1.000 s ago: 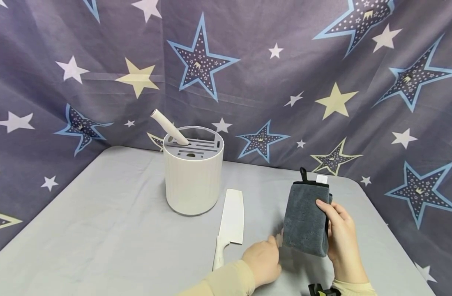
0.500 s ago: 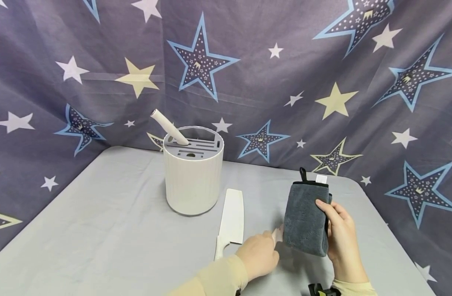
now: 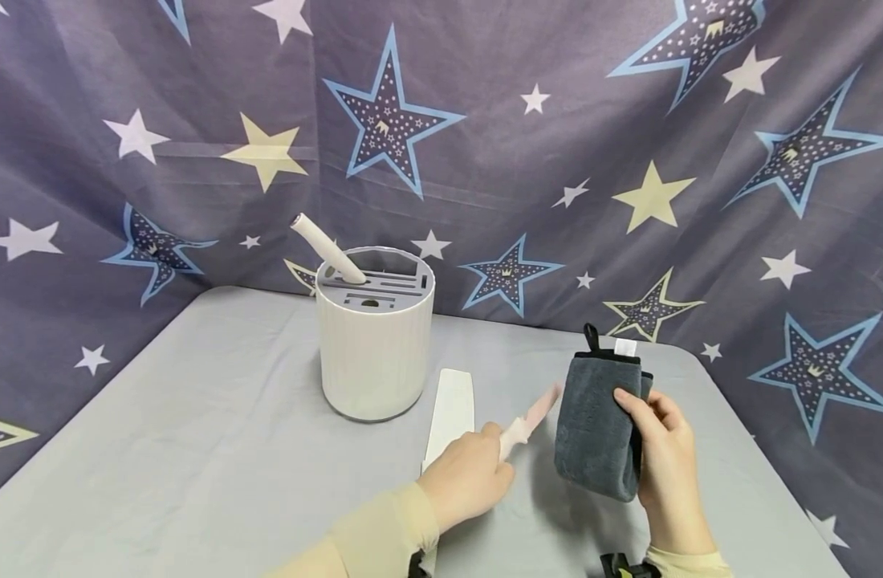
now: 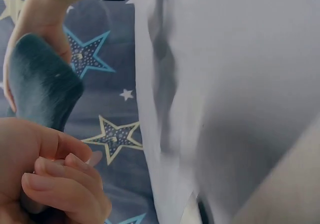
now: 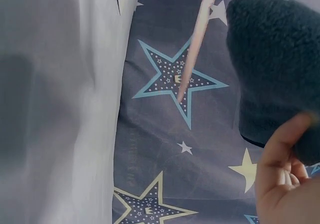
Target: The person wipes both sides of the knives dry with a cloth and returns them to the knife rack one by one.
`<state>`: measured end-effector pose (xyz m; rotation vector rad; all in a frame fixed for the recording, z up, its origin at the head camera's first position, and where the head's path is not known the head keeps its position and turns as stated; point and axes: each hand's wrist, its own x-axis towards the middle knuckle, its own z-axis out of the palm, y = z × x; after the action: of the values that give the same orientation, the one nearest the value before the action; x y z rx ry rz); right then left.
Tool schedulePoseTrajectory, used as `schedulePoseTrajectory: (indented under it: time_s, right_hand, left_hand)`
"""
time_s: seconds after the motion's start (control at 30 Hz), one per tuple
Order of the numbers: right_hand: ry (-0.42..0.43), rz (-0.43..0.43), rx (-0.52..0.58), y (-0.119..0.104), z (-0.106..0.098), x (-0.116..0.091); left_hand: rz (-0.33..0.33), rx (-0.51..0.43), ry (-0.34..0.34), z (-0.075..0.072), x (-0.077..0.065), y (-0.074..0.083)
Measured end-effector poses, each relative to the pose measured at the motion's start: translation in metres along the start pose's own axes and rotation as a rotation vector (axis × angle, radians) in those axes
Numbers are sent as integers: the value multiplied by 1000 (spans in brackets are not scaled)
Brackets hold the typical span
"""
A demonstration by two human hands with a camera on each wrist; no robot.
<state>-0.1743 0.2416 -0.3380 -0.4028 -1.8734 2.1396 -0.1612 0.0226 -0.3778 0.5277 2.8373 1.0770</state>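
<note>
My left hand grips the handle of a small knife, its pinkish blade pointing up and to the right. In the right wrist view that blade shows in full, apart from the cloth. A folded dark grey cloth with a black loop and white tag is held up by my right hand, thumb on its front. Behind my left hand a white cleaver lies on the table, its handle mostly hidden by the hand and sleeve.
A round white knife block with a grey slotted top stands at the back left of centre. One white handle sticks out of it, leaning left. The grey table meets a star-patterned curtain behind.
My left hand has drawn left, away from the cloth, bringing the small knife's blade out from behind it and over the cleaver's handle. My right hand with the cloth has hardly moved.
</note>
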Motion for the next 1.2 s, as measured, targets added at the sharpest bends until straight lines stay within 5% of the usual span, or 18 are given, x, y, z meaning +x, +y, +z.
schedulePoseTrajectory:
  time_s: [0.6,0.9,1.2]
  right_hand:
    - [102,-284,-117,8,16,-11]
    - [145,-450,-380,9,22,-22]
    - [164,-670,-500,8,30,-33]
  left_hand:
    - [138,-55,118,-39,-30,-10]
    - [178,-74,132,-49,-43,-12]
    - [200,-91,152,-57,-55,-9]
